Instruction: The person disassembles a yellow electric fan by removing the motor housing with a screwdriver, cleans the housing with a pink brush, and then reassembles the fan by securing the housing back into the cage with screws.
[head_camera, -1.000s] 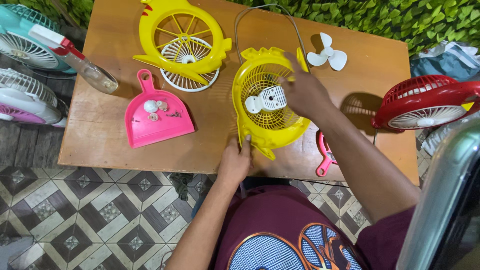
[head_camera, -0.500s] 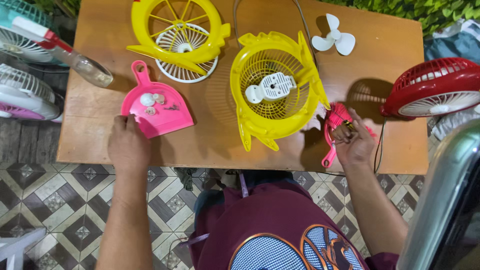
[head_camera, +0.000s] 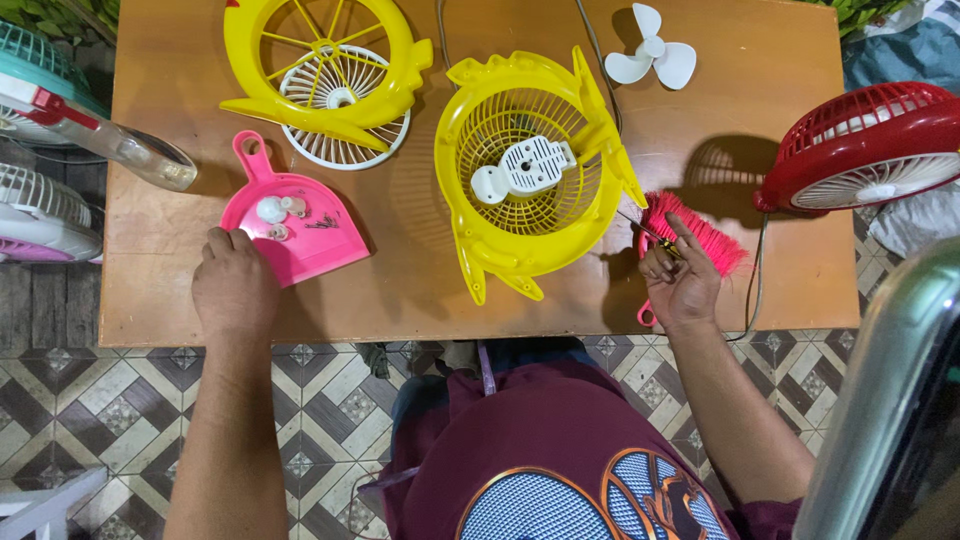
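Note:
My left hand (head_camera: 234, 287) rests on the near left rim of a pink dustpan (head_camera: 318, 246), knuckles up, fingertips bent onto it. Small white parts and dark screws (head_camera: 285, 212) lie in the dustpan. My right hand (head_camera: 682, 283) is curled over a pink brush (head_camera: 710, 240) at the table's front right and pinches a thin screwdriver-like tool (head_camera: 648, 232). Between my hands lies a yellow fan housing (head_camera: 470, 215), open side up, with a white motor (head_camera: 528, 167) in its grille.
On the wooden table (head_camera: 420, 305) also lie a yellow front frame (head_camera: 250, 40) over a white grille (head_camera: 345, 145), a white blade (head_camera: 650, 55) and a red fan (head_camera: 865, 150). A spray bottle (head_camera: 110, 140) and other fans (head_camera: 40, 210) sit at left. A metal post (head_camera: 890, 420) stands right.
My left hand left the front of the yellow housing and went left to the dustpan. My right hand came off the housing and dropped to the pink brush.

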